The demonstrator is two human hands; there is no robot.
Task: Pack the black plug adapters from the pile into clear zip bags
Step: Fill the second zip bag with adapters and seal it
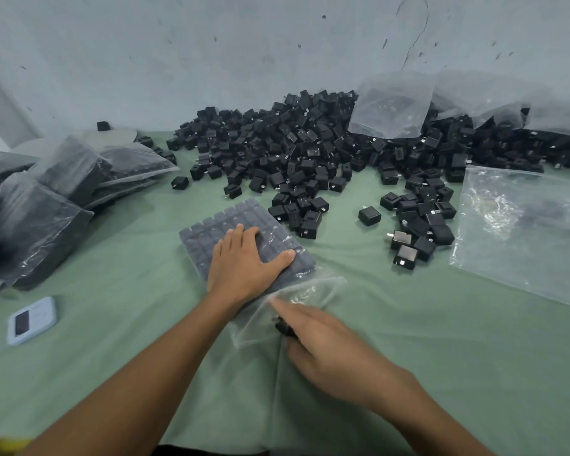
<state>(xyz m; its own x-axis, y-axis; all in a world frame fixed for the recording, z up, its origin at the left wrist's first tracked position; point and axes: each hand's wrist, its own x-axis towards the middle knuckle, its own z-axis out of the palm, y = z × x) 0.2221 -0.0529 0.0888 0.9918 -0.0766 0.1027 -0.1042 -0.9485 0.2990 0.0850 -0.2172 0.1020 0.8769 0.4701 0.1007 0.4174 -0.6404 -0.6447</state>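
Observation:
A clear zip bag (211, 230) packed with neat rows of black plug adapters lies on the green cloth in the middle. My left hand (244, 261) presses flat on top of it, fingers straight and thumb spread. The bag's open end (313, 291) is loose and crumpled toward me. My right hand (323, 347), blurred, is at that open end, its index finger stretched out and a black adapter (283, 328) pinched beneath it against the thumb. The big pile of loose adapters (310, 149) spreads across the back of the table.
Several filled bags (46, 199) are stacked at the left. An empty clear bag (520, 232) lies flat at the right, and more empty bags (392, 106) rest on the pile against the wall. A small pale blue device (32, 320) sits near the left front.

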